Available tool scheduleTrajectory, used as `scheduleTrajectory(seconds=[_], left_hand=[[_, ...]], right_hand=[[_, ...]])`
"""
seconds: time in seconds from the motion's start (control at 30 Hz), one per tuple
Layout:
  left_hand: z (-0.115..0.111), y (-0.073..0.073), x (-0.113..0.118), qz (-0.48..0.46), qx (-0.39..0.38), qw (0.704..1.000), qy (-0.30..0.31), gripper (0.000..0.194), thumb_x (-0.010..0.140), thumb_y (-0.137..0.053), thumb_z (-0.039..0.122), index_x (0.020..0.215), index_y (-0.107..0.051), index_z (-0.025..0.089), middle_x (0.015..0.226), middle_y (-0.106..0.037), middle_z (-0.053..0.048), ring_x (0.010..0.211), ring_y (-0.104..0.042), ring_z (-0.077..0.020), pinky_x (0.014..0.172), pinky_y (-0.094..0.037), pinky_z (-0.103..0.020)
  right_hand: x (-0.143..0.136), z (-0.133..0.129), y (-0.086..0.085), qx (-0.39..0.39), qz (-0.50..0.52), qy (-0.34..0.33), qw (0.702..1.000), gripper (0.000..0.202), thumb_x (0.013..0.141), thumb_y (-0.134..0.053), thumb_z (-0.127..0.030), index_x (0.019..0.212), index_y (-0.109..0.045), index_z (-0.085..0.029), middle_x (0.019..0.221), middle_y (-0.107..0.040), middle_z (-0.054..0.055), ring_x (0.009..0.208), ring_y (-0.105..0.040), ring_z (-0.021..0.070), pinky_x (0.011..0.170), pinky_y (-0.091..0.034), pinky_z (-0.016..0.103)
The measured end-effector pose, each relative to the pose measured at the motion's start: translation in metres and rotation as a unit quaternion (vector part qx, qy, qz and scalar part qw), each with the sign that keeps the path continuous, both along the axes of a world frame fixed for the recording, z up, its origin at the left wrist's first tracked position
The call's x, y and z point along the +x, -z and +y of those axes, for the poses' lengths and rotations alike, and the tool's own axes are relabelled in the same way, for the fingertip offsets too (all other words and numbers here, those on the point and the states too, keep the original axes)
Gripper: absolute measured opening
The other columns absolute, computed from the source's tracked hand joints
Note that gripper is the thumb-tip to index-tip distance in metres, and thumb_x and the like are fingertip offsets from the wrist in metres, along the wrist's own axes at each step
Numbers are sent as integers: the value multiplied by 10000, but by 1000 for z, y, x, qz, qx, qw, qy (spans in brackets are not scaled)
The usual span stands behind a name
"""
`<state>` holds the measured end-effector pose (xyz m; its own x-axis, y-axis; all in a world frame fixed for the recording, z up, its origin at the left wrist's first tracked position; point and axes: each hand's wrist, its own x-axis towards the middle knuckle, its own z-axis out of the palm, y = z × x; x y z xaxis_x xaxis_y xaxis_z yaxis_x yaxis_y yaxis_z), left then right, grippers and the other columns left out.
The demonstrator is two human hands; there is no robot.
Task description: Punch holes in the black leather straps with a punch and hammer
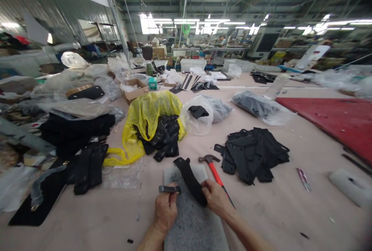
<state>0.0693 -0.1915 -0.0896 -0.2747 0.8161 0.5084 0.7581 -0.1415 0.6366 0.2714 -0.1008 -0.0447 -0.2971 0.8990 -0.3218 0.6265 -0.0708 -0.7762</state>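
Observation:
My left hand is closed, pinching a short dark strap piece between thumb and fingers. My right hand grips the lower end of a longer black fabric strip, which slants up to the left with its far end raised. Both hands are over a worn grey board on the table. Just right of the strip lies a claw hammer with a red and black handle. Beyond it is a heap of flat black pieces with slots.
A yellow bag spills black strips on the left of centre. Clear plastic bags stand behind. Black straps lie at left. At right are a small pink-handled tool, a whitish roll and a red board.

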Motion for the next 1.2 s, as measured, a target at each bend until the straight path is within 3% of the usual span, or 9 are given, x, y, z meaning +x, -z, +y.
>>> scheduleTrajectory(seconds=[0.13,0.27,0.37,0.53,0.67,0.8,0.93,1.03,1.2], left_hand=[[0,2,0,-5,14,1000,-13,293,929,-477,333,938,-713,161,860,-771,-94,817,-744,-233,740,-613,-317],[-1,-6,-1,-72,-19,997,4,263,916,-497,322,965,-709,173,918,-771,-74,871,-735,-225,789,-597,-315],[3,-17,-3,-116,-52,991,-46,273,896,-521,356,931,-711,163,884,-768,-80,847,-729,-237,776,-582,-320],[21,-42,-3,-143,-53,972,-181,358,837,-547,465,830,-694,139,769,-743,-99,762,-700,-258,692,-542,-338],[33,-54,5,-174,-31,959,-220,343,818,-568,473,787,-680,151,747,-731,-93,746,-691,-254,692,-529,-344],[37,-55,12,-248,-23,954,-167,320,831,-582,439,888,-702,148,880,-749,-103,844,-701,-250,806,-533,-364],[43,-60,26,-348,-83,934,-7,286,855,-580,393,937,-701,147,905,-745,-84,864,-691,-221,830,-531,-338],[47,-63,43,-362,-129,920,79,208,850,-578,325,894,-687,153,850,-735,-58,807,-678,-199,770,-528,-305],[33,-54,42,-307,-148,938,65,176,821,-579,278,892,-696,167,849,-736,-56,817,-678,-217,760,-524,-319]], right_hand=[[24,-24,-2,16,-49,-36,998,226,823,-470,-203,941,-662,-221,663,-626,8,649,-607,180,605,-380,270],[48,-43,-3,26,-79,-34,996,220,816,-452,-194,848,-668,-230,743,-673,34,731,-627,201,654,-390,281],[60,-51,-4,16,-75,-30,997,230,804,-434,-190,829,-659,-227,729,-663,28,719,-617,196,643,-388,279],[65,-60,-4,-2,-25,-3,1000,207,791,-422,-209,810,-628,-205,671,-617,9,656,-588,173,590,-382,260],[62,-71,-7,4,9,21,1000,216,827,-413,-263,854,-617,-197,595,-563,-19,558,-538,159,526,-364,256],[58,-76,-16,119,-12,33,992,224,889,-408,-284,900,-616,-201,713,-650,25,652,-616,186,602,-428,280],[60,-67,-22,279,-63,32,958,243,936,-373,-234,1008,-599,-183,849,-699,79,735,-669,211,665,-468,308],[61,-56,-23,366,-109,18,924,219,944,-368,-178,1007,-577,-166,824,-683,84,696,-646,204,634,-459,305],[60,-45,-18,475,-67,-58,875,240,913,-335,-54,899,-537,-182,759,-626,56,687,-590,178,669,-446,312]])
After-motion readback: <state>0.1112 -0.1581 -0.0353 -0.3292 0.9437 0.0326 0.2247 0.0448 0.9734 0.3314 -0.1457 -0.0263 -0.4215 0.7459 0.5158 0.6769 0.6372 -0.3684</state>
